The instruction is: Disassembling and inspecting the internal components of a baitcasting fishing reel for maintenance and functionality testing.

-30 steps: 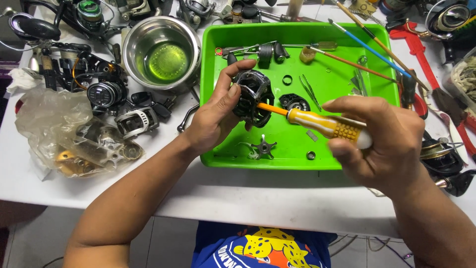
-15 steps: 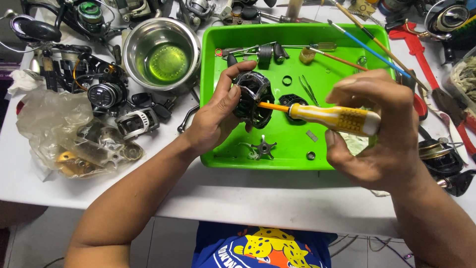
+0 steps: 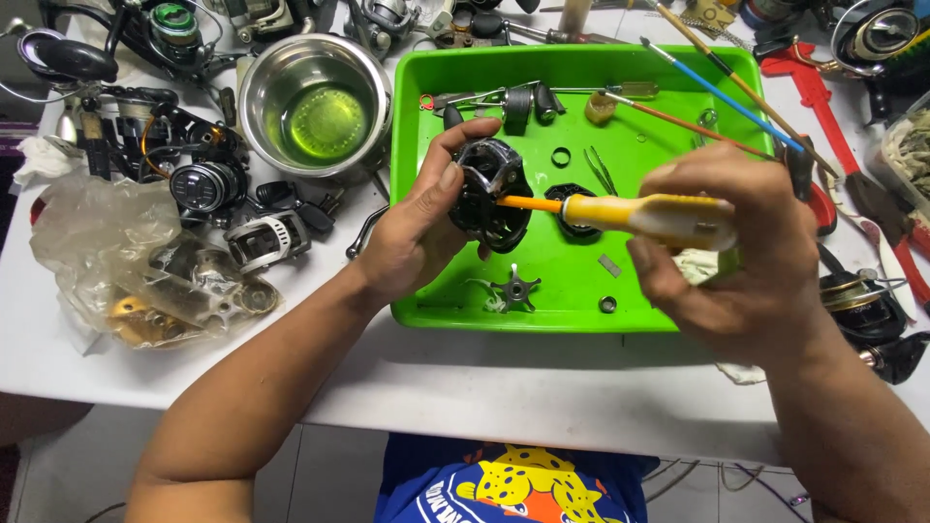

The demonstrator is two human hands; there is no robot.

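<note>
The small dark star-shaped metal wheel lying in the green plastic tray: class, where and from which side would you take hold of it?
Pinch the small dark star-shaped metal wheel at its raised centre hub, coming straight down from above. It seems to lie flat on the green plastic tray, its thin arms low against the floor, so the edges likely offer little purchase. Both the left hand and right hand are occupied.

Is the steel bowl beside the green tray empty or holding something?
Holding liquid: the steel bowl stands upright with a shallow pool of yellow-green liquid covering its bottom.
</note>
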